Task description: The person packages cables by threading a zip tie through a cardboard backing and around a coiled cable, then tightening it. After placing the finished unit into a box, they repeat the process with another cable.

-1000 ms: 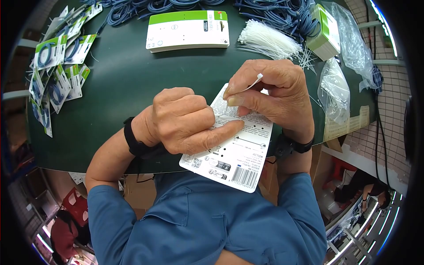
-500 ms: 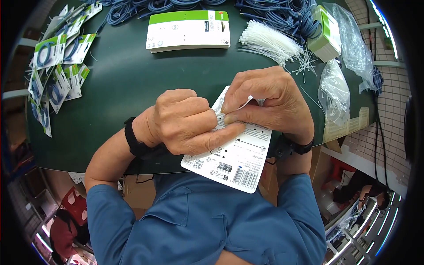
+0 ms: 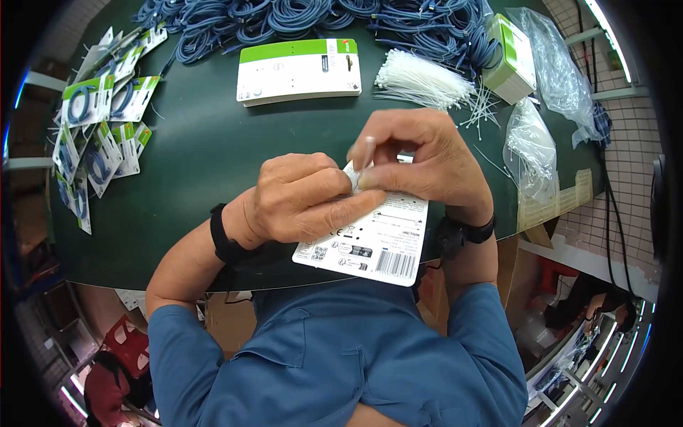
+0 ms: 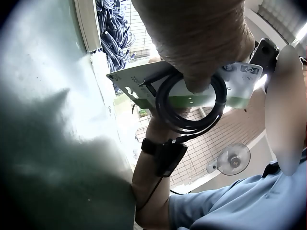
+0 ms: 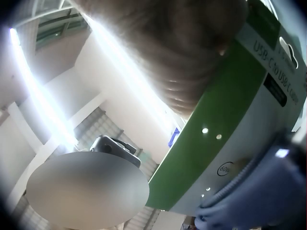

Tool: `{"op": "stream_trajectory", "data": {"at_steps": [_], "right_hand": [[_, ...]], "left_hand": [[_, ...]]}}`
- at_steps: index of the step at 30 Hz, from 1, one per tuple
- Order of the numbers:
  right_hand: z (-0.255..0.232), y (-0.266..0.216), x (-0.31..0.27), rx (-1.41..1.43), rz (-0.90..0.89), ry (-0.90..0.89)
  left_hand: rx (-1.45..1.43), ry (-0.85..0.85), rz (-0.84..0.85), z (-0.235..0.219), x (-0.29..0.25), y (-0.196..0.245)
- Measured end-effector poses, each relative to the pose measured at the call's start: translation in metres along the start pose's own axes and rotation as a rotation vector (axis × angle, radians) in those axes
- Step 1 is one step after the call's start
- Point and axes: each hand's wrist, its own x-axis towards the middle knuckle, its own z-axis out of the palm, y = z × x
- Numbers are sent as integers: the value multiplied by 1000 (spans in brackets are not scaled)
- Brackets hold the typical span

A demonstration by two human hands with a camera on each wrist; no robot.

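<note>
My left hand (image 3: 302,199) holds a printed cardboard card (image 3: 356,249) with its back facing up, fingers curled and index finger laid across it. In the left wrist view a dark coiled cable (image 4: 162,103) lies against the card's green-and-white front, with a fingertip inside the loop. At the card's upper end, my right hand (image 3: 430,156) pinches a white cable tie (image 3: 368,151), blurred in the head view, between thumb and forefinger. Where the tie passes through the card is hidden by the fingers. The right wrist view shows the card's green band (image 5: 211,115) close by.
A stack of cards (image 3: 299,75) lies ahead on the green table (image 3: 192,156). Loose white cable ties (image 3: 423,78) and coiled blue cables (image 3: 299,18) lie beyond. Carded cables (image 3: 89,103) pile up at the left. A green-and-white box (image 3: 512,60) and plastic bags (image 3: 562,64) stand at the right.
My right fingers have shifted around the tie, whose free end now stands more upright. The card's lower end has moved up a little towards the table. The head view has tilted slightly.
</note>
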Motion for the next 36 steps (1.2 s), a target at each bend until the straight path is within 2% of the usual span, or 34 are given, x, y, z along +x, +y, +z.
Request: {"op": "stream_trajectory", "data": {"at_steps": [1, 4, 5, 8, 9, 12, 16, 19, 23, 36], "right_hand": [[0, 1, 1, -4, -8, 5], [2, 5, 6, 239, -173, 651], [1, 6, 5, 240, -186, 650], [-4, 13, 3, 56, -304, 928], [-3, 14, 5, 56, -320, 923], [6, 14, 8, -359, -634, 744], [23, 14, 16, -528, -737, 644], [25, 14, 18, -817, -730, 634], [21, 20, 14, -925, -658, 648], [30, 34, 20, -979, -587, 608]], "left_hand": [[2, -2, 9, -3, 2, 0], [12, -18, -205, -16, 5, 0], [20, -20, -196, -15, 4, -2], [97, 252, -592, -3, -4, -15], [107, 258, -582, -2, 2, -18], [-629, 737, -981, 2, 40, -19], [-690, 770, -981, 9, 51, -26], [-732, 795, -979, 19, 54, -30], [-759, 811, -1012, 30, 53, -29], [-754, 858, -1039, 54, 38, -30]]}}
